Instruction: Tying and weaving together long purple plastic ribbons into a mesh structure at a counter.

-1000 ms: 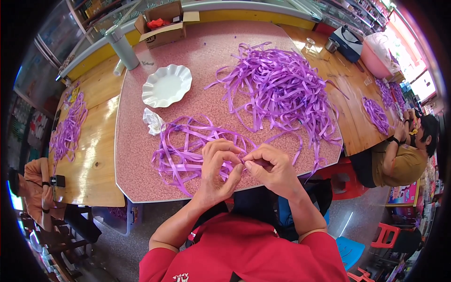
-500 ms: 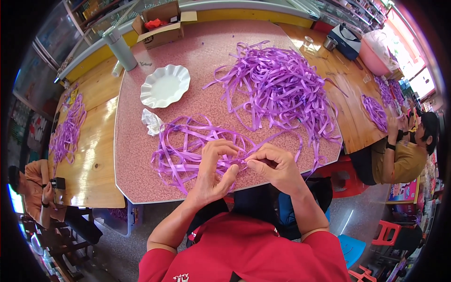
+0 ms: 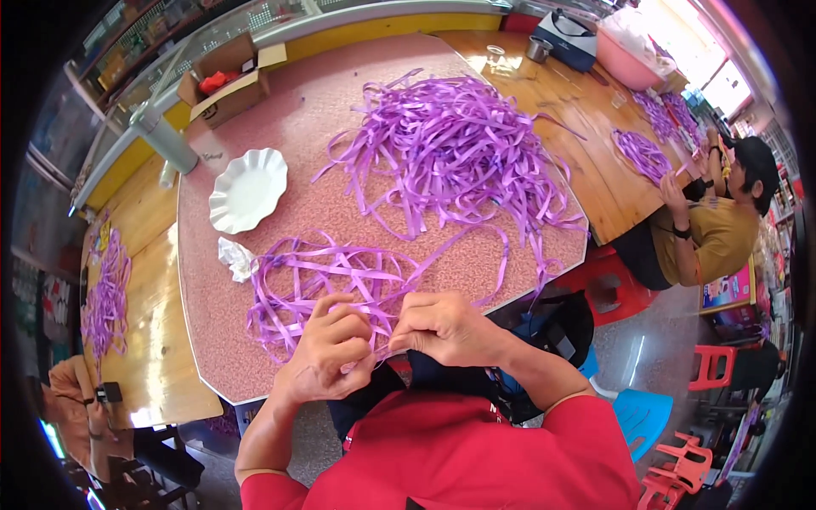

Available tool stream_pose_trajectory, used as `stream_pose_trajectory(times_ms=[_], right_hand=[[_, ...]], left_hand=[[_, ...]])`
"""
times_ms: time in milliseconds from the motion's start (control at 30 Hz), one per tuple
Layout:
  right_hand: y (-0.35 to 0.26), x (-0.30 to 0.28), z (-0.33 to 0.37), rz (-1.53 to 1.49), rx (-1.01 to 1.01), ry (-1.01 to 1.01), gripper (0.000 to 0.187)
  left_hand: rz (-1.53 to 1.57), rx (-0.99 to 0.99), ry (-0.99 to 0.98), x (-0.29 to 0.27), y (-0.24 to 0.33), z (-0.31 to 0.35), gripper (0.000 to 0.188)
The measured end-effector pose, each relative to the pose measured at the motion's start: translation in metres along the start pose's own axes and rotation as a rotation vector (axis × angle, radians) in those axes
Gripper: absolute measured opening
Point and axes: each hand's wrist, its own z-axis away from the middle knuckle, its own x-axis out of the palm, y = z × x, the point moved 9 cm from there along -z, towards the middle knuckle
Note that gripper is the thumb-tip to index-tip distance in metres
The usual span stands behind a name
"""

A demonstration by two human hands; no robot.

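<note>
Both hands are at the near edge of the pink speckled table (image 3: 476,229). My left hand (image 3: 330,350) is closed, its fingers curled round a purple ribbon whose strands show at the fingertips. Thumb and fingers of my right hand (image 3: 444,328) pinch the same ribbon a short way to the right. The exact spot between the fingertips is partly hidden. Just beyond the hands lies a loose heap of purple ribbons (image 3: 327,270), linked by a strand to the right. Farther back spreads a larger tangled pile of purple ribbons (image 3: 450,144).
A white scalloped plate (image 3: 249,191) and crumpled white tissue (image 3: 235,259) lie at left. Behind stand a grey-green flask (image 3: 163,140) and an open cardboard box (image 3: 223,89). Co-workers sit left and right; a red stool (image 3: 605,285) and blue chair (image 3: 639,418) are beside me.
My view has turned and shifted, so the table appears tilted. Both hands have come closer to my body. The left fingers, spread before, are now curled in; the right hand keeps its pinch.
</note>
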Motion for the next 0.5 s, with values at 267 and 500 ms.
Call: stream_pose_trajectory(times_ms=[267,500], right_hand=[[0.013,-0.021,0.009,0.095,-0.179,0.100,0.008],[0.067,-0.136,0.051,0.840,-0.018,0.177,0.029]], left_hand=[[0.421,-0.209,0.036,-0.003,-0.029,0.027,0.008],[-0.269,-0.403,0.187,-0.047,-0.052,0.044,0.013]])
